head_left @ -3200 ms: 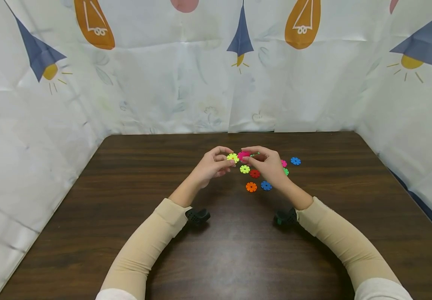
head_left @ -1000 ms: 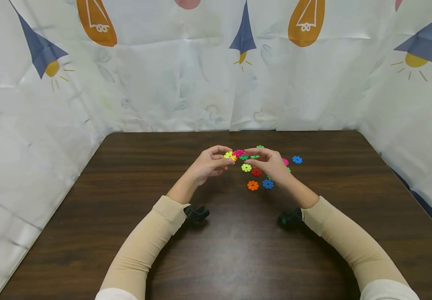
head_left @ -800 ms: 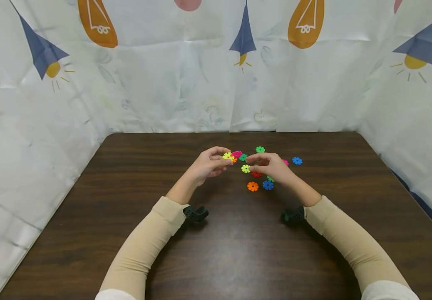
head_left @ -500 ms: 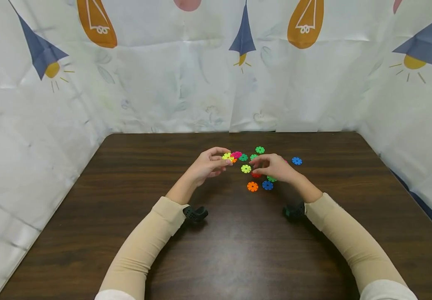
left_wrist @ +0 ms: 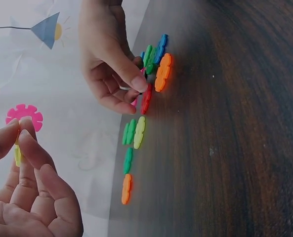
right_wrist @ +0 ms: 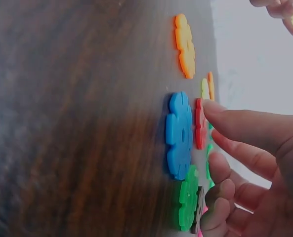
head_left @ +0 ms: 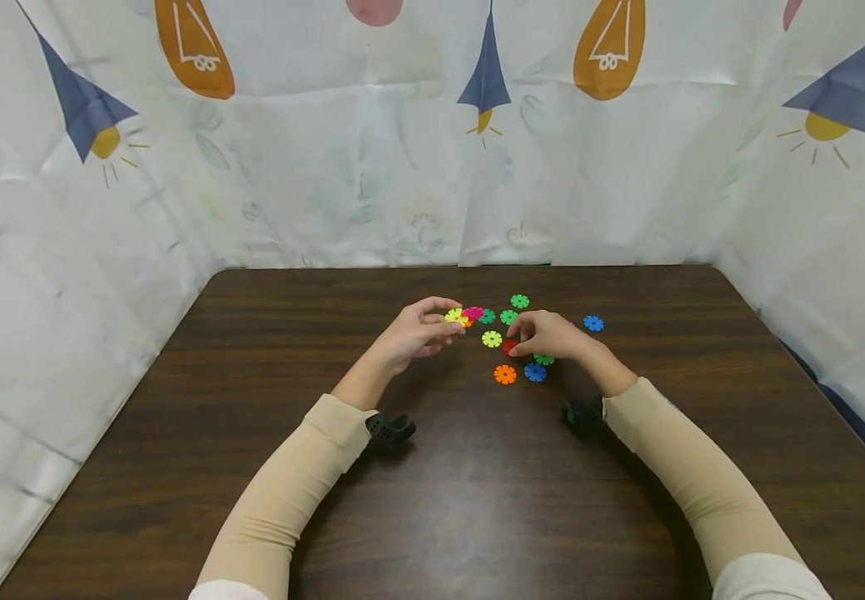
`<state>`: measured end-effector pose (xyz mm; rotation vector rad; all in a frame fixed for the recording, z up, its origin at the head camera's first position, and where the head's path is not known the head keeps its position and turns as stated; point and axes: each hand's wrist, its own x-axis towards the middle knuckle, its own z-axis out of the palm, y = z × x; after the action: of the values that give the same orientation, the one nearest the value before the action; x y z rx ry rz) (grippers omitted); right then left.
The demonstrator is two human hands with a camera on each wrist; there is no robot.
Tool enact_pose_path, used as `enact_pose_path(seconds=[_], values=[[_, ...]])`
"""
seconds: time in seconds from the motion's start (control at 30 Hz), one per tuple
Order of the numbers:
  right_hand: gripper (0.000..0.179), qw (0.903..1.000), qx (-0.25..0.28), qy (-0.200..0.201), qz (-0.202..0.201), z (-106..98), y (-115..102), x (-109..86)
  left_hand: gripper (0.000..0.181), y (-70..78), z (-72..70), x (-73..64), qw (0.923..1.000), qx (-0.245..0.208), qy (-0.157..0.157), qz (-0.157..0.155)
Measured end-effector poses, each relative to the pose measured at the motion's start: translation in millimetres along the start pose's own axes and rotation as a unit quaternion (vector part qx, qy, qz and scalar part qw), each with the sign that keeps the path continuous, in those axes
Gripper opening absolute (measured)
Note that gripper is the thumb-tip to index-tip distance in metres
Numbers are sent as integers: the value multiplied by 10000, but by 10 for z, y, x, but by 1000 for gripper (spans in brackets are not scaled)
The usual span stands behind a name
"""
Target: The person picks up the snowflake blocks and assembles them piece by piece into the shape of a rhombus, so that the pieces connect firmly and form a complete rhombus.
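Note:
In the head view my left hand [head_left: 421, 333] pinches a yellow snowflake disc [head_left: 455, 316] between thumb and fingers. A pink snowflake disc [left_wrist: 25, 116] is joined to the yellow one, and the pair is held off the table. My right hand [head_left: 552, 335] is over the loose discs, its thumb and forefinger bent and apart at a red snowflake disc [right_wrist: 200, 123]. The thumb tip appears to touch the red disc, which lies flat on the table, partly hidden by the fingers. A yellow-green disc [head_left: 492, 339] lies just left of it.
On the dark wooden table [head_left: 462, 500] lie an orange disc [head_left: 505, 374], blue discs [head_left: 535, 372] and several green discs [head_left: 519, 301]. Another blue disc [head_left: 593, 323] lies farther right. A patterned white cloth [head_left: 372, 183] stands behind the table.
Earlier both hands were together at the yellow and pink discs. My right hand has let go and moved right and down to the red disc. The left hand keeps its hold, shifted slightly left.

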<state>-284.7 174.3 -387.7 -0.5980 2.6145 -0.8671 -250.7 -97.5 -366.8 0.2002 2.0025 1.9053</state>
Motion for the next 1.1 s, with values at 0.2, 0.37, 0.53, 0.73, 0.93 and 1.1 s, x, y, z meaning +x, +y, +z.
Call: enact_pose_path(seconds=[0.2,0.37,0.53,0.73,0.93,1.1], values=[[25,9998,108,-146,100,-19,-4,32,36,6,-8,-20,10000,9,37,-31],[23,9997,159,-186,78,2,-14,52,35,-5,-28,-46,9999,28,116,-36],[22,9997,169,-79,152,17,-31,-14,40,-11,-15,-40,10000,77,20,-14],[21,9998,66,192,-56,44,-10,-92,43,-18,10,-37,9999,88,54,-33],[14,9978,384,477,-257,51,-25,-203,40,-35,26,-29,10000,29,6,-43],[18,9884,1164,906,-366,18,-79,-251,37,-1,34,-16,10000,-6,-18,-4]])
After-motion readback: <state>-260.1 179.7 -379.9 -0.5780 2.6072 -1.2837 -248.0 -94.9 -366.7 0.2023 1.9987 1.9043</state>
